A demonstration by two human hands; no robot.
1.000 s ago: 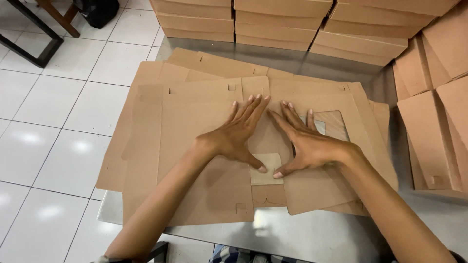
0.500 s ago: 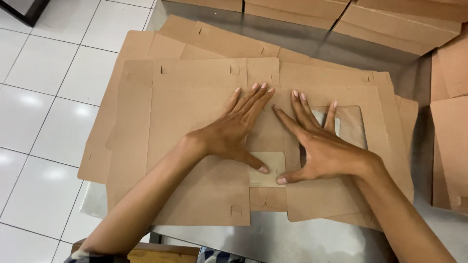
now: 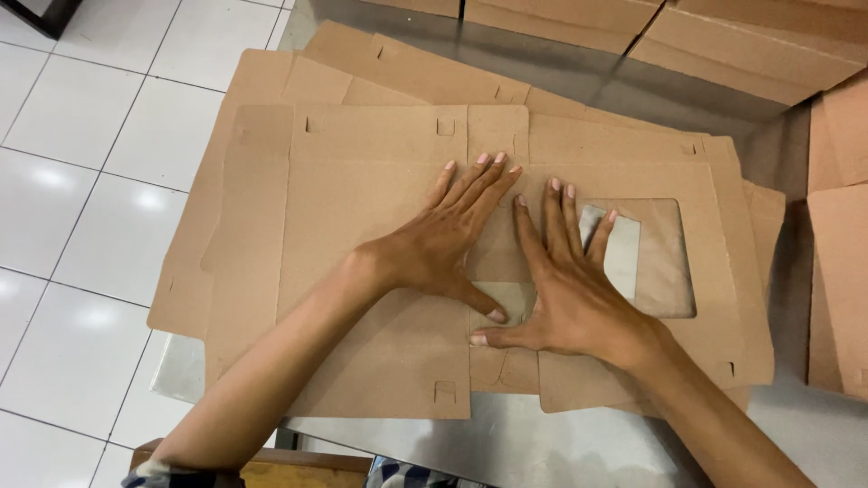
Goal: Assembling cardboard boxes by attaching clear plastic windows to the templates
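A flat brown cardboard box blank (image 3: 362, 208) with slots and flaps lies on top of a stack of similar blanks on a metal table (image 3: 561, 443). It has a clear plastic window (image 3: 646, 258) on its right half. My left hand (image 3: 448, 239) lies flat on the blank, fingers spread, pointing away from me. My right hand (image 3: 561, 289) lies flat beside it, fingers partly over the window's left edge. The two thumbs point at each other around a small pale patch near the blank's middle fold.
More flat blanks (image 3: 271, 81) stick out under the top one at the left and back. Folded cardboard boxes (image 3: 750, 36) are stacked along the table's far side, and others (image 3: 841, 244) at the right. White floor tiles (image 3: 81, 181) lie to the left.
The view has tilted down and closer over the blank. Both hands stay flat on the cardboard in nearly the same place, and the window shows more fully.
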